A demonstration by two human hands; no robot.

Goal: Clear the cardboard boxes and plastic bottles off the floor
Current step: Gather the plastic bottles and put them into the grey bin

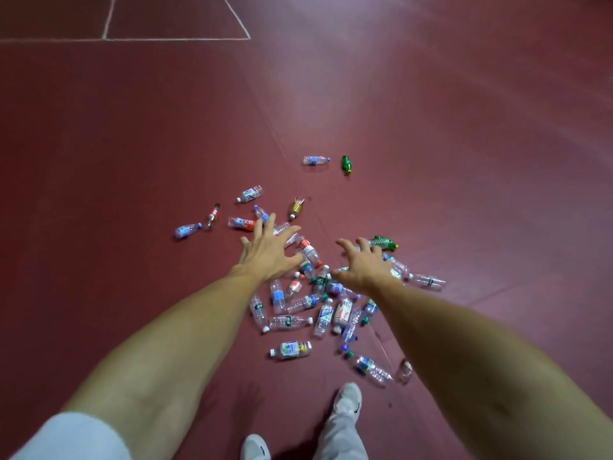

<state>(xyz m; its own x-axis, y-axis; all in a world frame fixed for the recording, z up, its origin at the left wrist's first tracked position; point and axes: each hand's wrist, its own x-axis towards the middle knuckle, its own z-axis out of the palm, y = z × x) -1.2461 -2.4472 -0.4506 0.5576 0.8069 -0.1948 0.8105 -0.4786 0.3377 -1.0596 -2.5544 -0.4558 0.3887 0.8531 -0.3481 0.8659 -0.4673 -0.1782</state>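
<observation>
Reaching over scattered plastic bottles (300,313), left hand (268,252) splayed, right hand (363,265) clawed, both grips empty

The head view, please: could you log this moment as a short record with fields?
surface: dark red floor with white painted lines
bottles: many plastic bottles, mostly clear, lying in a loose pile
outliers: a clear bottle and a green bottle lying apart, farther off
cardboard boxes: none in view
left hand: open, fingers spread, empty
right hand: open, fingers curled, empty
</observation>
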